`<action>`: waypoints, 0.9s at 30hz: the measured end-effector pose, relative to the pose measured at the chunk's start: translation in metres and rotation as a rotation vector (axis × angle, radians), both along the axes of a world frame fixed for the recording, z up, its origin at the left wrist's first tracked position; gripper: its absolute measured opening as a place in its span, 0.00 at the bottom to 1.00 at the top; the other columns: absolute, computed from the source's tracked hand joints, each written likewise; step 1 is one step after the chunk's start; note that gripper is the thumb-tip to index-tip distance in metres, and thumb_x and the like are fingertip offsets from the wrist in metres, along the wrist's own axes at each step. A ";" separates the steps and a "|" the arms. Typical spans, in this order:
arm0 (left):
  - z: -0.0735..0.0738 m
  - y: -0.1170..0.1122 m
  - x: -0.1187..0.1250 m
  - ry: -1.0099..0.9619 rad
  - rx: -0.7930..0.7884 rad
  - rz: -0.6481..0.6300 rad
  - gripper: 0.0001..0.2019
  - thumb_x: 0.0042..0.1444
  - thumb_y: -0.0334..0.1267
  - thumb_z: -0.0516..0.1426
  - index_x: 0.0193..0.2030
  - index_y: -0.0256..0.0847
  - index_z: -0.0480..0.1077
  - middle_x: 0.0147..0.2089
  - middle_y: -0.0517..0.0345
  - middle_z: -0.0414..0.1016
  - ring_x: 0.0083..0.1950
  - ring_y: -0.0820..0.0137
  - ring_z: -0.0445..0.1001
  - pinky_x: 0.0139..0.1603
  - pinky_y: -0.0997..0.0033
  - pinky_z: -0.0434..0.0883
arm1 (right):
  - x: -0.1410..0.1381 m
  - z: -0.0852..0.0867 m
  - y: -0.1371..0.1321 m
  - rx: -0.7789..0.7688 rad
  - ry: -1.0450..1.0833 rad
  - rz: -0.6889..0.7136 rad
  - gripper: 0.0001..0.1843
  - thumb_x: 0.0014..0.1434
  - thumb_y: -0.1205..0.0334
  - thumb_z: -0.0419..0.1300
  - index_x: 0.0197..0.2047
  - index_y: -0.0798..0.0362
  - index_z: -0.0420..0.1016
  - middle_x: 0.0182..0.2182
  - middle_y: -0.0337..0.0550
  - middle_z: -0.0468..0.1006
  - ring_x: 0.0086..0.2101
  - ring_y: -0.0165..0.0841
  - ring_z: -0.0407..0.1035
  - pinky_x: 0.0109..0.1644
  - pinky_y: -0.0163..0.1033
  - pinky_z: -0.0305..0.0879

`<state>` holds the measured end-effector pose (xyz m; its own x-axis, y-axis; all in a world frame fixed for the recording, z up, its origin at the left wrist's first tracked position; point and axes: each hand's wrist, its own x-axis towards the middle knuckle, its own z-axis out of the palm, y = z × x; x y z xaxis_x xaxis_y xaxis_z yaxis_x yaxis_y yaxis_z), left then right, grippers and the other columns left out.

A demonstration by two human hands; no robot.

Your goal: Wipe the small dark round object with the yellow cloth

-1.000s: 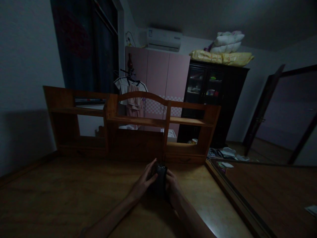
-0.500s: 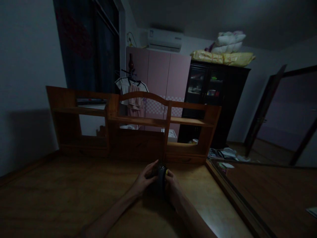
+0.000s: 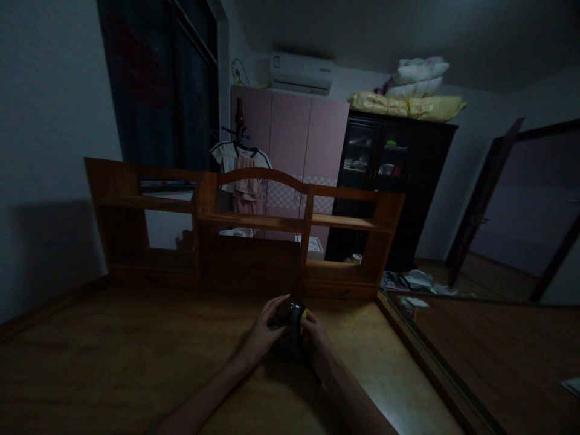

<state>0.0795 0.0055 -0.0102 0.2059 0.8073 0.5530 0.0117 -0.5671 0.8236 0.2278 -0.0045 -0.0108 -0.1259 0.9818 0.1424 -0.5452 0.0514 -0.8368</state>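
Two bare forearms reach in over the tabletop (image 3: 149,350) from its near edge and come together short of the far edge, somewhat closer to the right edge than to the left. The person's right hand (image 3: 319,341) is bent against the right side of a dark object (image 3: 294,329), its thumb and forefinger drawn close at a small yellow piece (image 3: 304,314); whether the yellow piece belongs to the object cannot be told. The left hand (image 3: 265,332) grasps the other side, fingers curled over the object's far side and thumb on the near side. The object has a glossy, rounded top catching the light, while its lower part sinks into shadow, so it cannot be told whether it rests on the tabletop or is held just above it.

Along the far edge stands a wooden shelf unit (image 3: 254,222), its left end near the far left corner and its right end at the far right corner. Beyond the right edge, pale wrappings (image 3: 419,279) lie low down near the far right corner. Behind the shelf unit hang a white top (image 3: 226,158) and a pink garment (image 3: 247,184), in front of a pink wardrobe (image 3: 287,133). A dark cabinet (image 3: 423,169) stands beside the wardrobe, with yellow bags (image 3: 435,109) on top.
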 end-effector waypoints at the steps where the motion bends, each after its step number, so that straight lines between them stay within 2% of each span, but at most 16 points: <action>1: 0.000 0.000 0.000 0.001 0.002 0.001 0.30 0.49 0.32 0.62 0.61 0.49 0.64 0.62 0.52 0.62 0.63 0.59 0.62 0.64 0.56 0.61 | 0.000 0.001 0.000 -0.002 0.004 0.001 0.13 0.43 0.62 0.68 0.35 0.53 0.77 0.30 0.40 0.79 0.30 0.34 0.71 0.36 0.35 0.64; 6: -0.001 -0.002 0.001 0.032 0.050 0.027 0.30 0.48 0.30 0.61 0.60 0.49 0.65 0.63 0.53 0.62 0.64 0.58 0.61 0.65 0.56 0.60 | 0.001 0.002 -0.003 -0.032 0.032 0.021 0.13 0.42 0.64 0.67 0.35 0.53 0.77 0.29 0.39 0.79 0.29 0.34 0.71 0.36 0.35 0.63; 12: 0.009 -0.012 0.004 0.120 0.088 0.060 0.33 0.47 0.25 0.58 0.60 0.52 0.64 0.63 0.56 0.61 0.65 0.60 0.59 0.66 0.55 0.57 | 0.000 -0.004 0.001 -0.035 0.056 0.001 0.13 0.42 0.63 0.64 0.35 0.54 0.77 0.29 0.41 0.79 0.28 0.35 0.70 0.33 0.36 0.64; 16: 0.012 -0.015 0.004 0.137 0.081 0.071 0.33 0.47 0.24 0.57 0.61 0.52 0.63 0.64 0.56 0.61 0.66 0.60 0.58 0.67 0.55 0.57 | -0.001 -0.001 -0.001 -0.034 0.044 -0.012 0.14 0.42 0.63 0.64 0.35 0.54 0.77 0.29 0.41 0.79 0.29 0.36 0.70 0.33 0.36 0.64; 21: 0.008 -0.014 0.004 0.105 0.080 0.081 0.32 0.48 0.25 0.57 0.60 0.51 0.63 0.62 0.56 0.62 0.65 0.61 0.60 0.66 0.57 0.58 | -0.001 0.006 -0.008 -0.013 0.017 -0.005 0.15 0.40 0.64 0.66 0.36 0.53 0.76 0.29 0.40 0.79 0.29 0.35 0.70 0.34 0.36 0.64; 27: 0.005 -0.011 0.004 0.053 0.028 0.079 0.30 0.50 0.28 0.58 0.60 0.50 0.63 0.62 0.54 0.61 0.63 0.61 0.62 0.61 0.60 0.65 | 0.002 0.005 -0.006 0.010 -0.041 -0.033 0.17 0.39 0.64 0.68 0.36 0.53 0.76 0.29 0.40 0.78 0.29 0.34 0.70 0.32 0.34 0.63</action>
